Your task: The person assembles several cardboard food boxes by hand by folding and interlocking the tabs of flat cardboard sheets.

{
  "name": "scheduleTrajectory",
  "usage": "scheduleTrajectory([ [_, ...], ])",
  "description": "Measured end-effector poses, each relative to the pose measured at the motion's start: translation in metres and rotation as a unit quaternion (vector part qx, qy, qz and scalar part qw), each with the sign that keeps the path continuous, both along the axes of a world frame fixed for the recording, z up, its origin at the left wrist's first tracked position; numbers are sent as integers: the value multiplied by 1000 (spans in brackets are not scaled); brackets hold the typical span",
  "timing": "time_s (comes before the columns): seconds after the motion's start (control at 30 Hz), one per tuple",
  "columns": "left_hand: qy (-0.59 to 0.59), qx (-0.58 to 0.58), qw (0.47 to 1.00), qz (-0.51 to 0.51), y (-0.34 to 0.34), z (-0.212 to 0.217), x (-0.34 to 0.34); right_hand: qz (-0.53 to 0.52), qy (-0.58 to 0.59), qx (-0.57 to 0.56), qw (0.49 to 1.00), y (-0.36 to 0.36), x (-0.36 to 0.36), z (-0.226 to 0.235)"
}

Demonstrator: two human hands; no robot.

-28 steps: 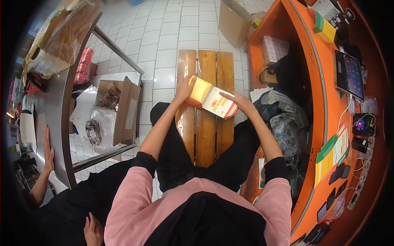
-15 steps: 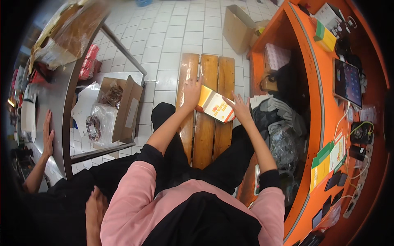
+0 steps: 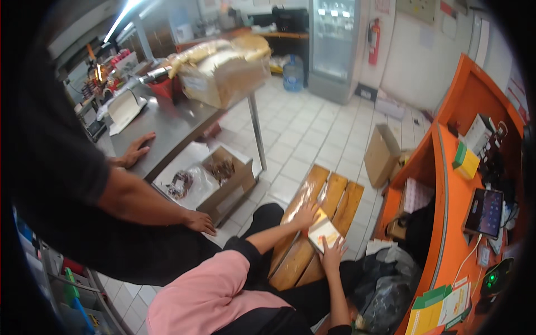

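Observation:
A small white and yellow carton with red and yellow print lies on a slatted wooden bench. At its left, yellow end rests my left hand, fingers stretched out along the edge. My right hand is laid with spread fingers on the near right corner of the carton. Both hands touch the carton from above and neither wraps round it. The underside of the carton is hidden.
On the left stands a person in black, one hand on a steel table, the other hand on their leg. Below the table is an open cardboard box. An orange counter holds a tablet and flattened cartons.
The view has swung up and left, showing the room's far end and the other person's body. My hands stay on the carton; my right hand sits farther over its near corner.

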State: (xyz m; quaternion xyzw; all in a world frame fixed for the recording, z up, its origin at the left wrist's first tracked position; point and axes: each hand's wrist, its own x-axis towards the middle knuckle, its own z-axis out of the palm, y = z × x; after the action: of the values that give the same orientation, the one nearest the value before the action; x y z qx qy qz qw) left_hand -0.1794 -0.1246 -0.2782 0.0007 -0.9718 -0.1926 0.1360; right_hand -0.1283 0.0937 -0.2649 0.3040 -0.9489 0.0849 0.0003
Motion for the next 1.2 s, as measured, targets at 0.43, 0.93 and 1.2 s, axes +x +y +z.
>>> scheduleTrajectory([
  [0.43,-188,85,978,-17,20,18,31,162,17,34,986,5,-25,-6],
  [0.93,-228,-86,969,46,23,22,23,158,122,83,976,-39,-3,19],
  [1.2,-251,-68,965,17,19,33,3,325,97,102,935,-46,-45,53],
])
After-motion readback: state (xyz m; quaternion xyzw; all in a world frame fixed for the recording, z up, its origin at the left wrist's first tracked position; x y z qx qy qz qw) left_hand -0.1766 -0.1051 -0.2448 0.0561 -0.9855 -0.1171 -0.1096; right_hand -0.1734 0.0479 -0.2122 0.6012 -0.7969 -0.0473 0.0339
